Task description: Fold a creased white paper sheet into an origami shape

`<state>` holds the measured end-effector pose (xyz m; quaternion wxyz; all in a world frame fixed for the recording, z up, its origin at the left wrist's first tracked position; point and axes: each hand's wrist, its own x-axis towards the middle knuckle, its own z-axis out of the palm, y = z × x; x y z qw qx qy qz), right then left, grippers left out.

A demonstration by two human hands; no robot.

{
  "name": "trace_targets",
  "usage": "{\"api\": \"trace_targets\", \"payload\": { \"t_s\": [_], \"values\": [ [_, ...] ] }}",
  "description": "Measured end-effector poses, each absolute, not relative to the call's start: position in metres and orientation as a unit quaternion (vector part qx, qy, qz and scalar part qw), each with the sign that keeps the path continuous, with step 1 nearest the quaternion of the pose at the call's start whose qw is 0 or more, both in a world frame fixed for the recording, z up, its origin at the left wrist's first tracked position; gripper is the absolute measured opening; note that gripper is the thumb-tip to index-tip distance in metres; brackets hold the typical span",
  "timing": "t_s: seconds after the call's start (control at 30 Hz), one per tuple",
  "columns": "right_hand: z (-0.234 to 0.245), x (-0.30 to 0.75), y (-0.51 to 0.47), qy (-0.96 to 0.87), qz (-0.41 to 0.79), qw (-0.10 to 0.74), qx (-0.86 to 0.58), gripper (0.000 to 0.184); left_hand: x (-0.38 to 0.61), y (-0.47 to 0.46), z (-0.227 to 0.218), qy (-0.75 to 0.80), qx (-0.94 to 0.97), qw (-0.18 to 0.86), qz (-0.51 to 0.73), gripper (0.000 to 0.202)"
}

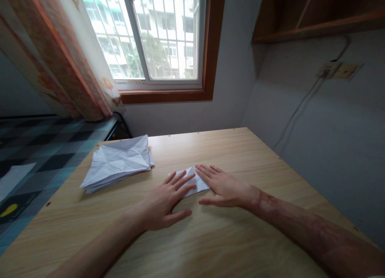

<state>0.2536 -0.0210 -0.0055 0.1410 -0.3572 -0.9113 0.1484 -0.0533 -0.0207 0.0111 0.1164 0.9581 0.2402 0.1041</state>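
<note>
**Inspector:** Report the left of the table.

**Assessor:** A loose stack of creased sheets lay near the far left edge, below the curtain. It was well apart from both hands.

**Inspector:** And the hands?

**Assessor:** The left hand lay palm down, fingers spread wide, gripping nothing. Its fingertips rested on the near left part of the folded paper. That paper sat flat at the table's middle, between the two hands. The right hand was equally flat and splayed, pressing the paper's right edge.

**Inspector:** The step in hand?

**Assessor:** In my judgement, a fold was being pressed flat. Any further crease would call for one hand to pin the paper while the other lines up the edges.

**Inspector:** Containers?

**Assessor:** None noted on the table; the sheets lay unboxed. The wall shelf at upper right was seen from below, so its contents could not be determined.
</note>
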Motion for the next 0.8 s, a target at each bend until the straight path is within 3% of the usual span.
{"api": "trace_targets", "payload": {
  "t_s": [0.6, 0.8],
  "values": [
    [-0.010, 0.290, -0.053, -0.911, 0.146, 0.125, -0.365, 0.106, -0.047, -0.027, 0.013, 0.254, 0.954, 0.110, 0.112, 0.077],
    [-0.012, 0.318, -0.078, -0.902, 0.149, 0.120, -0.386, 0.098, -0.045, -0.029, 0.012, 0.258, 0.952, 0.117, 0.114, 0.093]
  ]
}}
